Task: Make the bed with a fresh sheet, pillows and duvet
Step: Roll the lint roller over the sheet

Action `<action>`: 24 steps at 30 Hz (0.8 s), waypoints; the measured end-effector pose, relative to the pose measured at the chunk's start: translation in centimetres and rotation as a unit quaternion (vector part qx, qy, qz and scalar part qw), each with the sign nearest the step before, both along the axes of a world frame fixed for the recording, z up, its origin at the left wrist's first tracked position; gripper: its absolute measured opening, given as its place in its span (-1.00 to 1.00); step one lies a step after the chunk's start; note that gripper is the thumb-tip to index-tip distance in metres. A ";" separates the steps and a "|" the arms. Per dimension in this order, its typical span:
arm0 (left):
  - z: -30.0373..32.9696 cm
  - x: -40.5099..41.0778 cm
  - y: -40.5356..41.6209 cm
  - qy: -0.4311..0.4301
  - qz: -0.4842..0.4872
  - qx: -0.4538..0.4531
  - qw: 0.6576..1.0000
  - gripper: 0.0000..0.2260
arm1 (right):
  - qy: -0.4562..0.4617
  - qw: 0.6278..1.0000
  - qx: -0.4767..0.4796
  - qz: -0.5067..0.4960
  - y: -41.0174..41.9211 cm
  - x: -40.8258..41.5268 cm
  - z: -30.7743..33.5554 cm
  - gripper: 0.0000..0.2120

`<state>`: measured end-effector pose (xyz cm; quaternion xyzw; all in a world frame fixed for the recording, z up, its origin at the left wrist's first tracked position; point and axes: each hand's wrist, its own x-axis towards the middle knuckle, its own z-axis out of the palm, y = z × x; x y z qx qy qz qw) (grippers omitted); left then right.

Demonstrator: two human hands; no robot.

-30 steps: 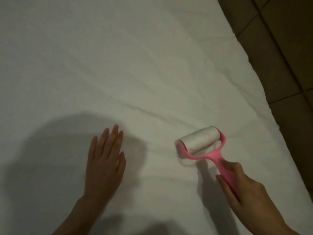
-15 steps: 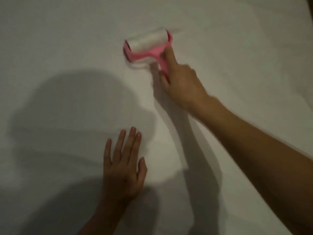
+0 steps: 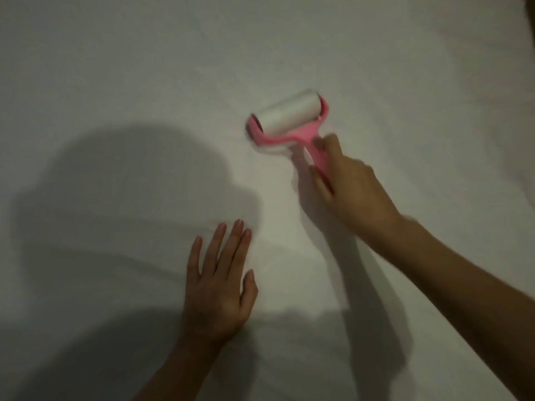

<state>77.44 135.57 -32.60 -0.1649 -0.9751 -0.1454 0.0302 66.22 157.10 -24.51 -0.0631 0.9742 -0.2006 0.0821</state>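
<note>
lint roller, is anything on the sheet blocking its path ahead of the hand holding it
Nothing visible does. The right hand grips the pink handle of the lint roller, and the white sheet beyond the roll is bare fabric. The left hand lies flat on the sheet nearer the person, off to the side and behind the roll.

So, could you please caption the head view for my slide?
Right hand runs a pink lint roller over the white sheet; left hand lies flat on it.

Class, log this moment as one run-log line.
left hand: flat on white sheet | right hand: grips pink lint roller handle | roller on sheet
</note>
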 end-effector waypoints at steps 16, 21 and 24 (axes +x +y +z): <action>2.2 -4.1 -5.5 0.046 0.050 -0.028 0.997 -0.57 | -0.082 0.991 0.107 0.009 5.0 12.3 5.7 -0.69; 0.3 -5.7 -6.6 0.038 0.094 -0.055 0.993 -0.51 | -0.048 0.995 0.059 0.066 -1.3 0.6 2.7 -0.64; -0.6 -5.8 -6.4 0.039 0.090 -0.046 0.994 -0.49 | -0.003 0.995 0.038 0.092 -5.7 -8.2 1.1 -0.56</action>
